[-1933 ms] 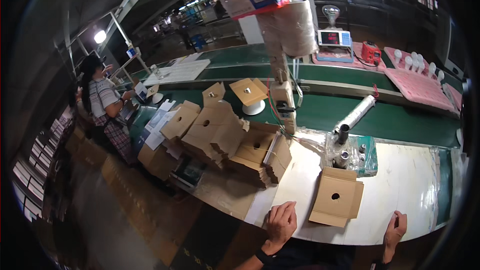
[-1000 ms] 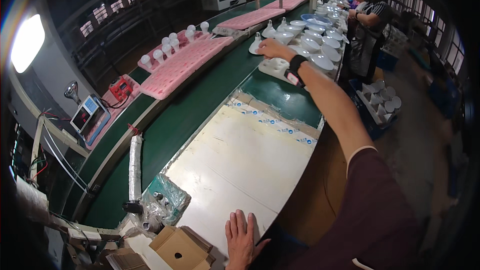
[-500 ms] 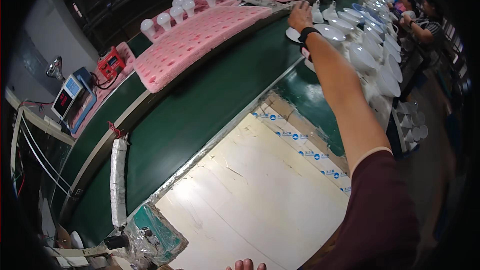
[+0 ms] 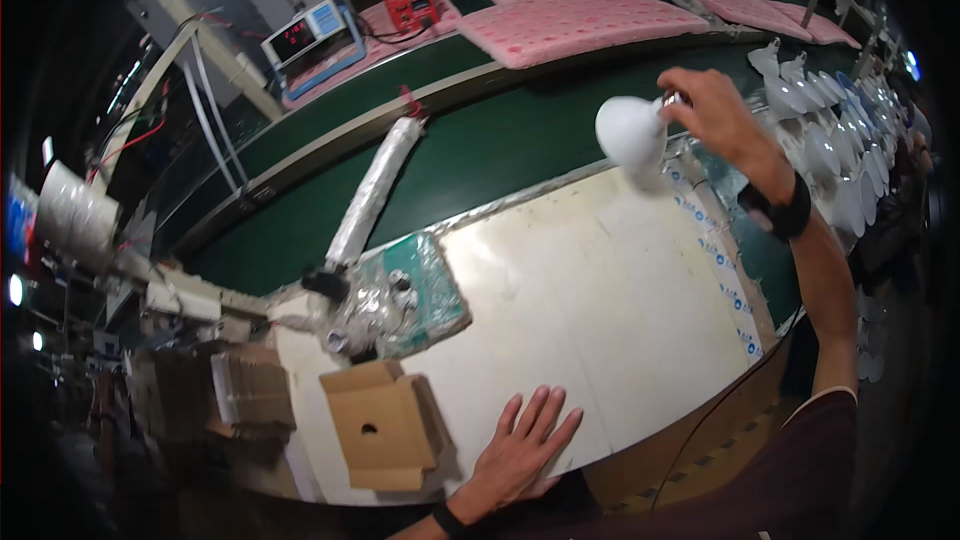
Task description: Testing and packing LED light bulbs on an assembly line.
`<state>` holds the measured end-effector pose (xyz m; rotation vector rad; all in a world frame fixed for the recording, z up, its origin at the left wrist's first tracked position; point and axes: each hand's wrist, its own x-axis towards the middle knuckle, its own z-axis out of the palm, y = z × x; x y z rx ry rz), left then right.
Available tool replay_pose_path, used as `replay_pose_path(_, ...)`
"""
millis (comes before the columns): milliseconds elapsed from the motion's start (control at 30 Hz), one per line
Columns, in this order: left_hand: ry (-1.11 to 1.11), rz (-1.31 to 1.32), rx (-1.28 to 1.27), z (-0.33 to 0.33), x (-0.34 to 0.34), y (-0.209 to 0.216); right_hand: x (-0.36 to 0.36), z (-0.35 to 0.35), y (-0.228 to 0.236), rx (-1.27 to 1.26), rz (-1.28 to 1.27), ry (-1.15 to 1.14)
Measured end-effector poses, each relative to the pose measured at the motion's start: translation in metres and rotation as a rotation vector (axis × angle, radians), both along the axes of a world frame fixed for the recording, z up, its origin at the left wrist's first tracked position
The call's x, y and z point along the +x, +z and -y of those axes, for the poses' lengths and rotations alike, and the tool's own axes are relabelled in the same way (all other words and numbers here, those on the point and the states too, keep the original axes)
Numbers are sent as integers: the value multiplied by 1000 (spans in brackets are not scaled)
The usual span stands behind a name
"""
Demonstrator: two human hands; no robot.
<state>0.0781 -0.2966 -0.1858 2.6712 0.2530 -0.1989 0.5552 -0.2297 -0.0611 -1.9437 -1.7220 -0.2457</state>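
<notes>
My right hand (image 4: pixel 715 115) is raised over the green conveyor belt (image 4: pixel 500 155) and grips a white light bulb (image 4: pixel 632 132) by its metal base, dome pointing left. A black band circles that wrist. My left hand (image 4: pixel 525 445) lies flat, fingers spread, on the pale worktable (image 4: pixel 600 310) near its front edge. Just left of it sits a small brown cardboard box (image 4: pixel 380 422) with a round hole in its top.
Several white bulbs (image 4: pixel 835 155) lie at the right. Pink foam trays (image 4: pixel 585 20) with bulbs stand behind the belt, beside a meter (image 4: pixel 312 35) and a red device (image 4: pixel 420 5). A foil-wrapped roller (image 4: pixel 375 190) and fixture (image 4: pixel 375 305) sit left; folded cartons (image 4: pixel 225 390) stack further left.
The view has swung back left. My right arm has drawn back from the bulbs at the right, now holding one bulb. My left hand stays flat on the table.
</notes>
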Motion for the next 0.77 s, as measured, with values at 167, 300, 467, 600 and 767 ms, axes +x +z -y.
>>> replay_pose_path(167, 224, 686, -169, 18, -21, -10, -226, 52, -29, -285, -195, 349)
replay_pose_path(300, 707, 832, -101, 34, -30, -8, -301, 63, -62, -217, -181, 295)
replay_pose_path(467, 585, 972, -132, -4, -29, -1, -322, 90, -92, -76, -293, 423)
replay_pose_path(600, 609, 1000, -180, -8, -27, -15, -329, 121, -107, -137, -487, 463)
replay_pose_path(767, 834, 1255, -549, -3, -55, 30, -291, 158, -127, -40, -1117, 225)
